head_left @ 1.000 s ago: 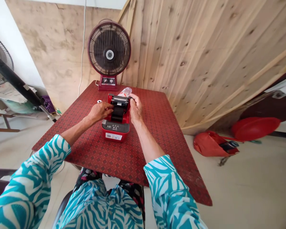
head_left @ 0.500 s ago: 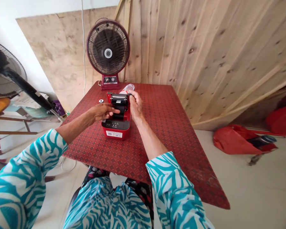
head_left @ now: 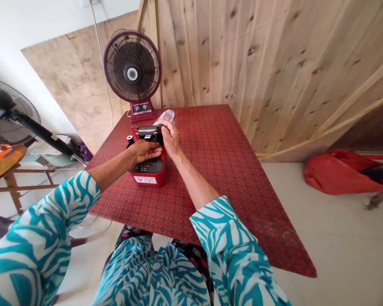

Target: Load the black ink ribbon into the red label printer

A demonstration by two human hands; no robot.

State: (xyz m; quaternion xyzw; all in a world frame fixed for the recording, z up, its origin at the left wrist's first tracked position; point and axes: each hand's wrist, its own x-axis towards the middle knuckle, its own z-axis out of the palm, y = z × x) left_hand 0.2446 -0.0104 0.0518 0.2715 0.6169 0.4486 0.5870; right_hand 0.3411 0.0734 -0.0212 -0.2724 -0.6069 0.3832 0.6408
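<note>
A red and black label printer (head_left: pixel 149 177) stands on the table with its lid (head_left: pixel 147 131) raised. My right hand (head_left: pixel 172 139) grips the right edge of that lid, thumb on the near side. Across the printer's opening lies my left hand (head_left: pixel 145 151), its fingers stretched out over the black interior and covering much of it. Whether the fingertips touch the black ribbon inside cannot be made out. Just left of the printer is a small black roll with a white core (head_left: pixel 129 138). A clear plastic bottle (head_left: pixel 166 116) lies behind the lid.
The table (head_left: pixel 217 170) has a red patterned cover. At its back left stands a maroon fan (head_left: pixel 132 74). Another fan on a black pole (head_left: pixel 40 129) and a wooden stool (head_left: pixel 6 163) are to the left. A red bag (head_left: pixel 335 172) lies on the floor at right.
My left hand has moved rightward and deeper over the printer's opening. My right hand keeps its hold on the lid. The camera view has shifted, showing more of the left side.
</note>
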